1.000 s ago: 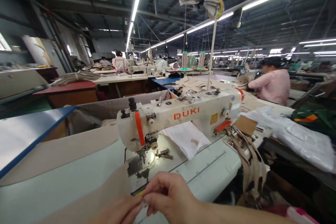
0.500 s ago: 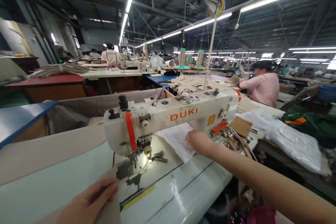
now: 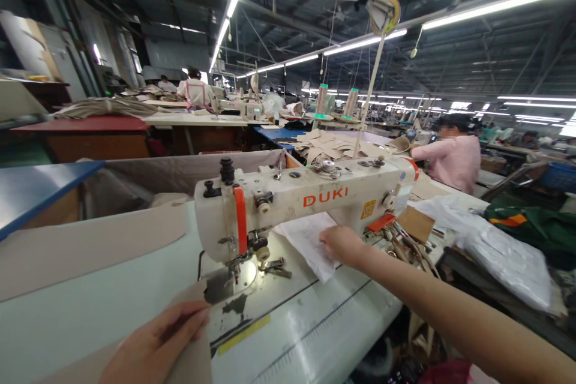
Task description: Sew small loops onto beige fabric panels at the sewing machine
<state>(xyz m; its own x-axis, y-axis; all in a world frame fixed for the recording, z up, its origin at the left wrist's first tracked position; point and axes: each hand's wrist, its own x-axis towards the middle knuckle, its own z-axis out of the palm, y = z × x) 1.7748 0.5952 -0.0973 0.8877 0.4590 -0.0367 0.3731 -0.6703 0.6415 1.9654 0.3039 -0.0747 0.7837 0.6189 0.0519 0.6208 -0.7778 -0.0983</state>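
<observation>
Left hand: lying at the near edge of the desk, thumb and fingers pinching the corner of a beige fabric piece that is reaching up to the presser foot.
Right hand: stretching across the desk, fingers curled down onto a white cloth lying under the arm of the sewing machine; whether it is gripping the cloth cannot be told.
Sewing machine: cream body lettered DUKI, standing between the two hands, its head overhanging the lit needle plate.
Right of the machine: brown straps hanging off the desk edge, a cardboard piece, a white plastic bag.
Behind: a grey fabric bin, thread cones, stacked beige cut pieces, a person in pink sitting at another station.
</observation>
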